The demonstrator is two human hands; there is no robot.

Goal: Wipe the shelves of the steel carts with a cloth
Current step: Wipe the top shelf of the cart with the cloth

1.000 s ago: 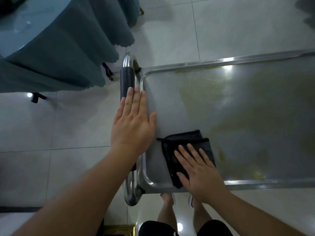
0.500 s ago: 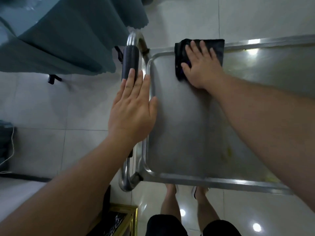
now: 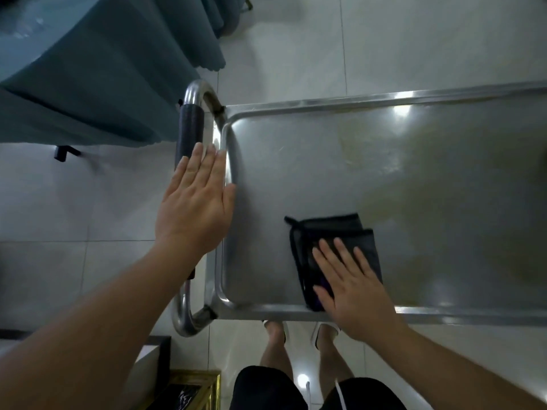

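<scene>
Steel cart shelf (image 3: 325, 161) spread under and beyond both hands, yellowish smears to the right of them. Teal tablecloth (image 3: 97, 69) up and left of the left hand. Left hand (image 3: 195, 208) flat, fingers straight, resting on the cart handle (image 3: 191, 131) and rim. Right hand (image 3: 352, 288) flat, fingers spread, pressing a folded dark cloth (image 3: 331, 235) near the shelf's front edge.

Both forearms were bare, with no sleeves, watch or rings showing on the left hand (image 3: 194, 208) or the right hand (image 3: 355, 291). At six o'clock in the view the person wore black shorts (image 3: 266, 389), with a thin white drawstring (image 3: 340, 395) hanging at the right thigh. The legs were bare below them, and the feet sat in pale open slippers (image 3: 321, 329).
</scene>
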